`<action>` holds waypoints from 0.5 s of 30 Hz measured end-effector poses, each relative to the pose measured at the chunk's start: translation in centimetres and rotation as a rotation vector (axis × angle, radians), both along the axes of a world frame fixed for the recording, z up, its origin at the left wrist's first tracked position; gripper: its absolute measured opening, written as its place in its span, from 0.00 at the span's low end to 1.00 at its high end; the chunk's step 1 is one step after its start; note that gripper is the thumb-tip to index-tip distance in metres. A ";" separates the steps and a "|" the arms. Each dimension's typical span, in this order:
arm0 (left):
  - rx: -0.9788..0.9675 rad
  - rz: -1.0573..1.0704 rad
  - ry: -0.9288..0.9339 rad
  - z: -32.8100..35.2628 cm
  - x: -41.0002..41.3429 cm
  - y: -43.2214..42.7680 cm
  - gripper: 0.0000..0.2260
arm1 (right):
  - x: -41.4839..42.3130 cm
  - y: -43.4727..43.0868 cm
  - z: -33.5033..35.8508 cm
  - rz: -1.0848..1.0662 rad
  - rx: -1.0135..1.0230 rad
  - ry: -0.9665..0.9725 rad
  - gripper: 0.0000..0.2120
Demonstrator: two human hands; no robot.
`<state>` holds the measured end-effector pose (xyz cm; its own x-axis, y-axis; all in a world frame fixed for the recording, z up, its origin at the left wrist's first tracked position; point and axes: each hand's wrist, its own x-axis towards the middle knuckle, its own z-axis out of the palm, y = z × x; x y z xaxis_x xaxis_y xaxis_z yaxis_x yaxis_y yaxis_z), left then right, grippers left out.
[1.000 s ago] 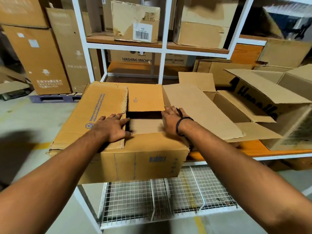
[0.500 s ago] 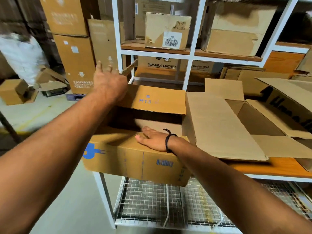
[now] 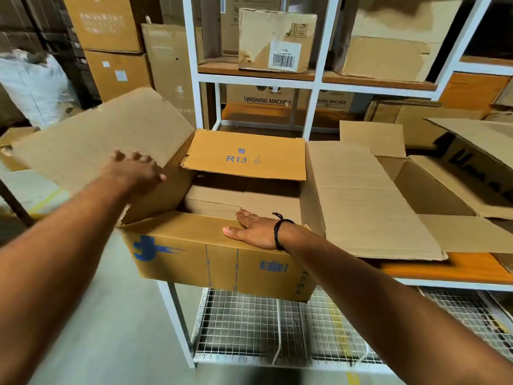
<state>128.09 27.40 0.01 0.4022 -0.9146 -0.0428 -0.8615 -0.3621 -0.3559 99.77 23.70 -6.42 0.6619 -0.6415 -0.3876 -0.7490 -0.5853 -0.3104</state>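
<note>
- The orange shelf board (image 3: 444,269) of a white rack carries an open box marked R13 (image 3: 216,259) at its left end, overhanging the near edge.
- Just right of it, touching, lies a second open box (image 3: 433,190), flaps spread.
- The upper board (image 3: 249,68) bears a barcode-labelled box (image 3: 274,40).

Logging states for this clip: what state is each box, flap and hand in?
R13 box: top open, on the shelf.
left flap: swung outward, raised.
far flap: folded in over the opening.
right flap: laid outward.
near flap: folded in.
left hand: open, blurred, against the left flap.
right hand: open, flat on the near flap.
neighbouring box: open.
labelled box: closed.
</note>
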 end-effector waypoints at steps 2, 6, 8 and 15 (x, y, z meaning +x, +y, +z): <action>-0.007 -0.001 0.087 -2.2 0.5 0.3 0.27 | 0.1 -0.3 -0.1 0.000 -0.002 0.005 0.42; -0.088 0.046 0.332 -4.3 0.7 0.4 0.31 | 0.2 -0.7 -0.4 0.011 0.003 0.009 0.43; -0.120 0.056 0.467 -5.0 0.9 0.2 0.35 | 0.1 -0.6 -0.4 0.022 0.004 0.011 0.42; -0.222 0.107 0.690 -4.3 -0.4 0.8 0.34 | 0.3 -0.5 -0.3 0.041 0.019 0.043 0.42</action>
